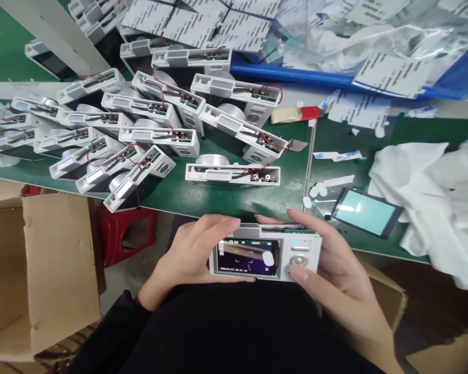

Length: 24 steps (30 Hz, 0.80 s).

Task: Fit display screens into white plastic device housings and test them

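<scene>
A white digital camera (pixel 304 249) is held between my two hands near the table's front edge, its back facing me. Its screen is lit and shows a scene with focus brackets; a small blue light glows beside it. My left hand (pixel 187 254) grips the left end, with the thumb on the top edge by the screen. Around the right end wraps my right hand (pixel 339 270), its thumb on the round button pad. The top cover is off, and part of a green circuit board shows there. Just beyond lies another open-topped camera (pixel 234 175) with red wires.
Several open-topped cameras (pixel 148 106) crowd the green table (pixel 218 200) at left. A red-handled brush (pixel 296 114), a loose screen panel (pixel 366 212) and white sheeting (pixel 413 192) lie at right. Cardboard boxes (pixel 62 270) and a red stool (pixel 125 234) stand below the edge.
</scene>
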### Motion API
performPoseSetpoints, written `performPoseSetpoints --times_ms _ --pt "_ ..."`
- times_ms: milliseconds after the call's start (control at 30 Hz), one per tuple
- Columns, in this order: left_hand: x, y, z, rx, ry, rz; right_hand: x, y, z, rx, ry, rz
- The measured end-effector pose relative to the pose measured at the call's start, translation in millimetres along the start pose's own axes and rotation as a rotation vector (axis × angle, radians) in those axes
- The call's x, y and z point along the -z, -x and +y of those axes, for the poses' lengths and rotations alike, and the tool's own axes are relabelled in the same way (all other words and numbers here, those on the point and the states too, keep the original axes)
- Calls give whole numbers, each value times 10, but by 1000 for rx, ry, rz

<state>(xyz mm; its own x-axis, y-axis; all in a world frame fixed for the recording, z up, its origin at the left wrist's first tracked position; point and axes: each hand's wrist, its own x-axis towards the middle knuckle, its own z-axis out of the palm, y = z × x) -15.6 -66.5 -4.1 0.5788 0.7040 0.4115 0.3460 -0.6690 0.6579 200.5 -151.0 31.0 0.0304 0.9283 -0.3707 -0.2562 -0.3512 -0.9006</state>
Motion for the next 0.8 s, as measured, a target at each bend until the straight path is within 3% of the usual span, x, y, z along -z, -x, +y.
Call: performPoseSetpoints --times_ms 233,800 --pt "-7 -114 -7 -135 -46 -1 15 -123 128 70 -42 48" --pt "19 -163 -40 -132 -64 -14 -13 -159 28 37 -143 114"
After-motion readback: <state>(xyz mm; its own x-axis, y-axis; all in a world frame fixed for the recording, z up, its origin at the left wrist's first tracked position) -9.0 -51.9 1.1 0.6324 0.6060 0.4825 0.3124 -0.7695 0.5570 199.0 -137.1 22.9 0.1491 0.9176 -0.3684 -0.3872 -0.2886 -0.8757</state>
